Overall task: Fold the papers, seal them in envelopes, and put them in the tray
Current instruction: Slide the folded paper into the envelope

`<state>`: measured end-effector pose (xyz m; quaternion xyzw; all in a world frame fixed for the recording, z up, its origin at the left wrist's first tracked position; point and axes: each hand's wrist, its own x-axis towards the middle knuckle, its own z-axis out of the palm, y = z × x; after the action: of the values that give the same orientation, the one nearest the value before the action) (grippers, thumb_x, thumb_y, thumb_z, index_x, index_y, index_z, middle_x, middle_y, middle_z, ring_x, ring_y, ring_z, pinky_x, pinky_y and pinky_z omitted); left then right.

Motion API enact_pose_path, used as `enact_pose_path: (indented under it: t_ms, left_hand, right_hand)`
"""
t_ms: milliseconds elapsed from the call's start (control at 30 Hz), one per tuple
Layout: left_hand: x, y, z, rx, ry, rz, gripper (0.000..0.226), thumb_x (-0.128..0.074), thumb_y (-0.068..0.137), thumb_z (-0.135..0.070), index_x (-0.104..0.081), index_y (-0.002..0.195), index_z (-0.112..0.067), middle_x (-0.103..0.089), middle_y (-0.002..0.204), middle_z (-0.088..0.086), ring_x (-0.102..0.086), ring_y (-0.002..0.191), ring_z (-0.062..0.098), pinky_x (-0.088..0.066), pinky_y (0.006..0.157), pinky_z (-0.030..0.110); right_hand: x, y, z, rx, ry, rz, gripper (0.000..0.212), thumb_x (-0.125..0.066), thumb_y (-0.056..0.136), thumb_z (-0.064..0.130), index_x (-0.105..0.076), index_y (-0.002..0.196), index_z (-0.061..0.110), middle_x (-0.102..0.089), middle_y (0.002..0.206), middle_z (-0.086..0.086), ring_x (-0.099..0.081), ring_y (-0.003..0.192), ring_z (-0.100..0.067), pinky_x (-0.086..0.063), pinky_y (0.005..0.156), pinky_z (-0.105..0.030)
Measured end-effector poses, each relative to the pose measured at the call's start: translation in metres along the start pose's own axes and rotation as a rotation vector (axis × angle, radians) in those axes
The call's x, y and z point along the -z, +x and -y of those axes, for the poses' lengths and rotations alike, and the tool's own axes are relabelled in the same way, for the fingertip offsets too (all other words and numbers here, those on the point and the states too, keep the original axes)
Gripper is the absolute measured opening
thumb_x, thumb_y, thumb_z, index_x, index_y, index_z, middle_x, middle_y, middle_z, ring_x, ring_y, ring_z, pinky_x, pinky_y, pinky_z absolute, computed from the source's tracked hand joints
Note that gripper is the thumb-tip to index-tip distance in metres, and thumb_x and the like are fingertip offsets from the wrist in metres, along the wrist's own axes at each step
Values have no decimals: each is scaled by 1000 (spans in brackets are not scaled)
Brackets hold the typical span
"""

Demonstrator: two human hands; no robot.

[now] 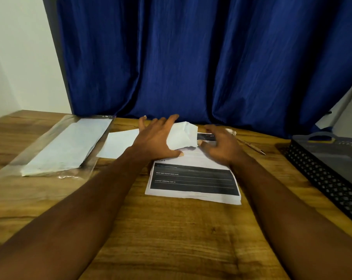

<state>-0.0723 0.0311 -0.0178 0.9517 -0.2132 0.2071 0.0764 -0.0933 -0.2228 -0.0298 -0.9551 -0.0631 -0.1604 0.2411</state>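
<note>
Two hands meet over the stack of papers on the bench: the left hand lies spread, fingers straight, pressing down the envelope, while the right hand, blurred, seems to pinch the folded paper at the envelope's mouth. Both run long axis left to right, mouth facing right. To insert cleanly, I'd keep the mouth lifted, the fold square to it, and push straight leftward without buckling
</note>
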Motion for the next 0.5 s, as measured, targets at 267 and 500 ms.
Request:
enact_pose_path:
  t_ms: [267, 500]
  left_hand:
    - [-8, -1, 0, 40, 8, -11, 121, -63, 64, -90, -7, 159, -39, -48, 154, 2, -41, 145, 29, 0, 120, 63]
    - [-3, -6, -2, 47, 17, -16, 120, -66, 67, -87, -7, 160, -38, -45, 155, 2, -38, 146, 28, 1, 121, 63]
  right_hand:
    - [-12, 9, -6, 47, -112, 229, 84, -52, 87, 82, -36, 159, 41, -40, 168, 4, -36, 154, -27, -30, 124, -58]
    - [-16, 12, -14, -21, 23, 31, 91, -83, 67, 75, -53, 142, 33, -57, 146, 4, -50, 120, -15, -42, 95, -34]
